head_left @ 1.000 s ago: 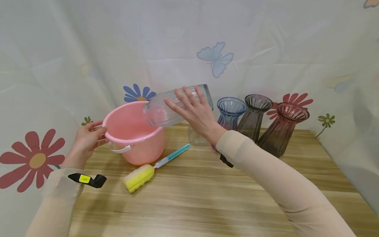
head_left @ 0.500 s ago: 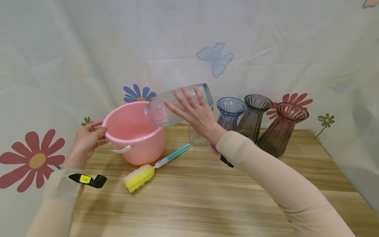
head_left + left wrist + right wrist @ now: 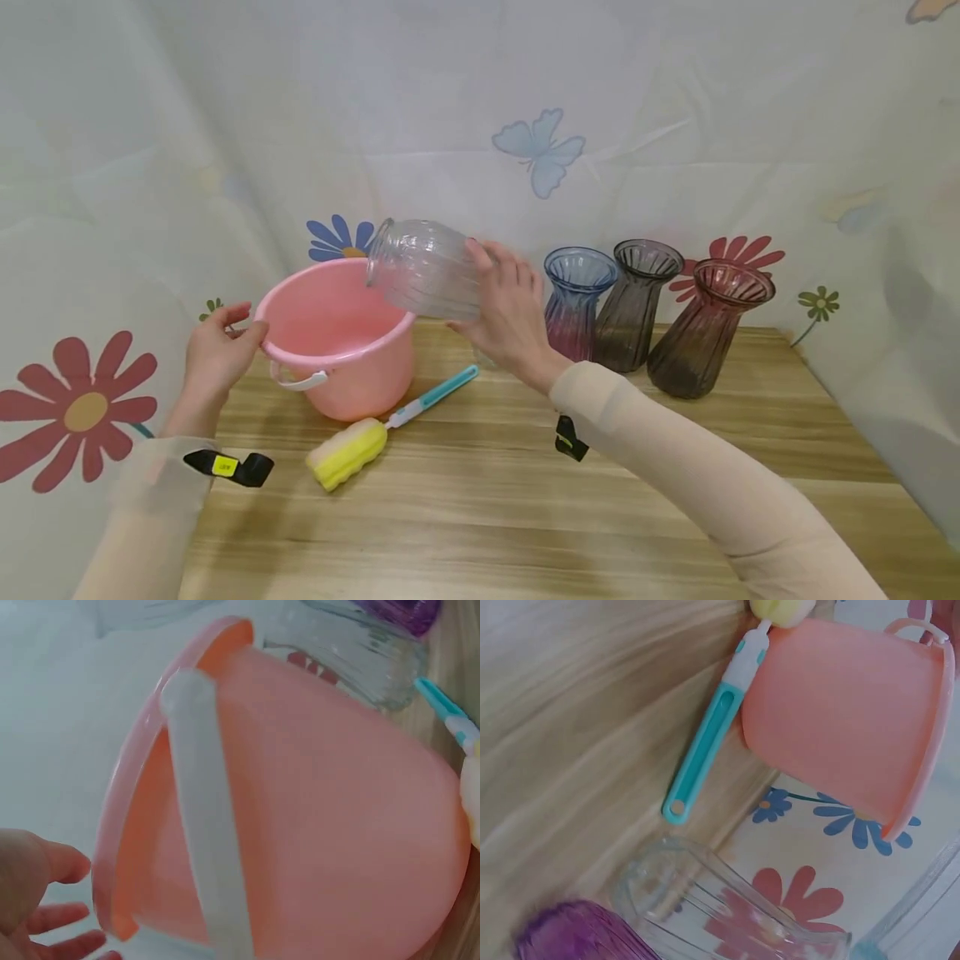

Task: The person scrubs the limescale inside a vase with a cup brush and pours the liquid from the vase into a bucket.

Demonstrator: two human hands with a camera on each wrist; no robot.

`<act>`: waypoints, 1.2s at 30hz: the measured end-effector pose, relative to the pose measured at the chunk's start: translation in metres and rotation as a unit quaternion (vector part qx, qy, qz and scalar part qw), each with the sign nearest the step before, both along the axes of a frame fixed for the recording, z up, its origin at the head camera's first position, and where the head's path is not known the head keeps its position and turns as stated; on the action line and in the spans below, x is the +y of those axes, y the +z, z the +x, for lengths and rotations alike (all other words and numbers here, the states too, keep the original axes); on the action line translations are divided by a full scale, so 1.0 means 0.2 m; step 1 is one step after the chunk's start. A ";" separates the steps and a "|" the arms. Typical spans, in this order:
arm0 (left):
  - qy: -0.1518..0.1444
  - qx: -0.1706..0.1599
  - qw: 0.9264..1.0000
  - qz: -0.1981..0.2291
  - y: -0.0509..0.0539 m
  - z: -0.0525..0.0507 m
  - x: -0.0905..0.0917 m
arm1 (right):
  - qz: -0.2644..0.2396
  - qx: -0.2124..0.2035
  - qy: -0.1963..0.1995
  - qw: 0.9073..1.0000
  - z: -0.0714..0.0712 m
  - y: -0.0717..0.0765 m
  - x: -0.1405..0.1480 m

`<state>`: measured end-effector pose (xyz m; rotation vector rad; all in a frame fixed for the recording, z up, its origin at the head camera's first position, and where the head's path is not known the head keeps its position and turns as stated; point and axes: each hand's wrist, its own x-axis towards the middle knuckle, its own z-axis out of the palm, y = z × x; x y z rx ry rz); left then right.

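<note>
My right hand (image 3: 513, 321) grips a clear ribbed glass vase (image 3: 427, 267) near its base. The vase lies tilted in the air, its mouth pointing left over the right rim of a pink bucket (image 3: 375, 383). At the bucket's left rim is my left hand (image 3: 221, 350), thumb at the rim and fingers spread loosely, as the left wrist view also shows. A bottle brush (image 3: 348, 454) with a yellow sponge head and teal handle rests on the table before the bucket. Behind my right hand, another clear glass vase (image 3: 705, 892) stands mostly hidden in the head view.
To the right stand a blue-purple vase (image 3: 573, 312), a grey vase (image 3: 637, 308) and a red-brown vase (image 3: 697, 342). The bucket's white handle (image 3: 303, 382) hangs at its front. A patterned white curtain (image 3: 420, 100) rises behind the wooden table (image 3: 525, 508).
My right hand has turned the vase: its mouth has come up from inside the bucket to above the rim, and its base has dropped. My left fingers have loosened at the rim.
</note>
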<state>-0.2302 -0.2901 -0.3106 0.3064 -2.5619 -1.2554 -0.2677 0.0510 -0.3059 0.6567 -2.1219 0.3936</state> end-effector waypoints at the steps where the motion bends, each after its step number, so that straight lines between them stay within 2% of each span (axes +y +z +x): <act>1: 0.007 0.014 1.000 -0.024 0.01 0.01 0.02 | -0.021 -0.017 0.008 1.000 0.00 -0.01 0.00; 4: 0.006 0.089 0.993 -0.071 0.03 0.01 0.11 | -0.079 -0.057 0.030 0.995 0.02 -0.03 0.02; 6: -0.008 0.170 0.981 -0.094 0.04 0.02 0.18 | -0.127 -0.086 0.045 0.987 0.03 -0.05 0.03; 8: -0.043 0.257 0.958 -0.117 0.04 0.02 0.25 | -0.170 -0.117 0.061 0.976 0.05 -0.07 0.03; 10: -0.096 0.329 0.930 -0.133 0.04 0.02 0.33 | -0.212 -0.158 0.078 0.961 0.08 -0.10 0.04; 11: -0.126 0.357 0.916 -0.136 0.03 0.03 0.37 | -0.228 -0.181 0.091 0.952 0.09 -0.11 0.04; 13: -0.194 0.374 0.897 -0.135 0.02 0.04 0.46 | -0.251 -0.230 0.114 0.934 0.11 -0.14 0.05; 14: -0.226 0.367 0.894 -0.125 0.00 0.05 0.50 | -0.259 -0.253 0.126 0.923 0.13 -0.15 0.06; 15: -0.257 0.351 0.893 -0.113 -0.01 0.06 0.55 | -0.268 -0.275 0.137 0.913 0.14 -0.17 0.06; 17: -0.310 0.295 0.901 -0.072 -0.06 0.06 0.62 | -0.276 -0.304 0.158 0.898 0.17 -0.19 0.08; 19: -0.353 0.227 0.907 -0.018 -0.10 0.07 0.69 | -0.279 -0.321 0.177 0.888 0.20 -0.22 0.09; 21: -0.379 0.177 0.908 0.025 -0.14 0.06 0.74 | -0.277 -0.330 0.188 0.883 0.22 -0.25 0.10; 23: -0.396 0.151 0.904 0.062 -0.19 0.06 0.77 | -0.278 -0.338 0.199 0.877 0.25 -0.27 0.12; 25: -0.410 0.142 0.896 0.091 -0.23 0.06 0.80 | -0.283 -0.351 0.202 0.870 0.27 -0.30 0.14; 29: -0.420 0.129 0.889 0.131 -0.31 0.06 0.86 | -0.289 -0.374 0.213 0.855 0.30 -0.38 0.20; 33: -0.418 0.102 0.889 0.157 -0.40 0.07 0.91 | -0.291 -0.401 0.238 0.835 0.31 -0.45 0.27; 36: -0.416 0.076 0.890 0.171 -0.46 0.08 0.97 | -0.290 -0.424 0.232 0.826 0.32 -0.49 0.33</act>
